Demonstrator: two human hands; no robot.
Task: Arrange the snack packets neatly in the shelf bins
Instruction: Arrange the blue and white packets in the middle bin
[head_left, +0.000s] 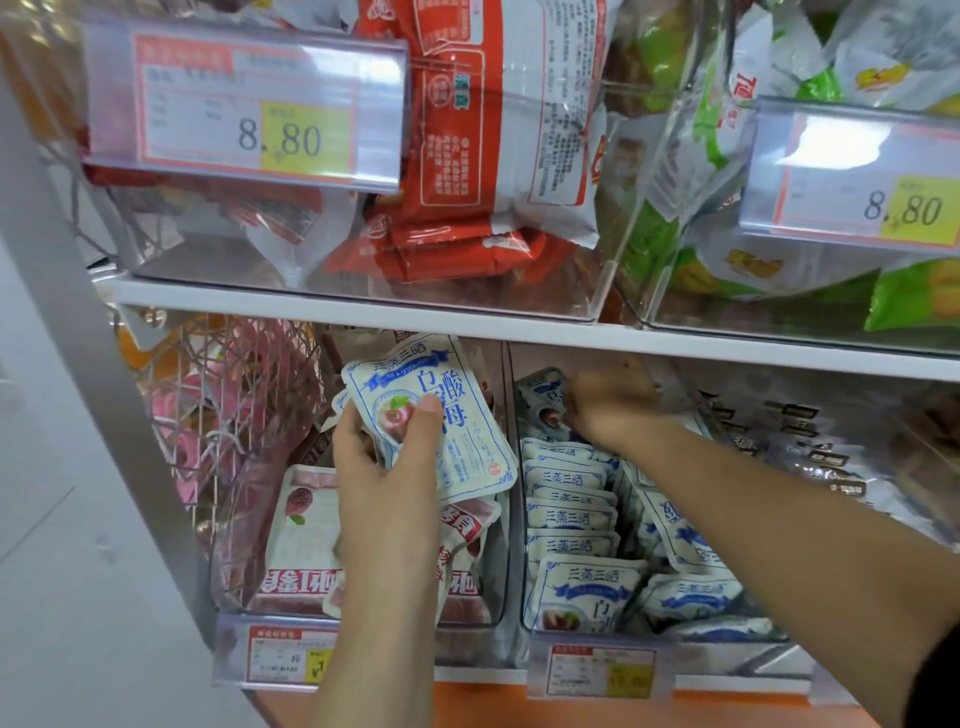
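Shelf (363, 306) work looks partly done. In the right-hand clear bin (513, 441) a row of blue-and-white packets (569, 512) stands upright at the front, with looser ones tilted beside it. The left bin (228, 519) holds pink packets (306, 525) lying jumbled. The left hand (384, 467) grips a stray blue-and-white packet (462, 447) above that left bin. The right hand (613, 405) reaches to the right bin's back, its grip too blurred to tell.

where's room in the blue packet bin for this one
Headroom lies between the blue packets' tops and the white shelf above, where the right hand reaches in. The upright row by the bin's left wall is packed tight; loose packets lean on its right. No bare floor shows.
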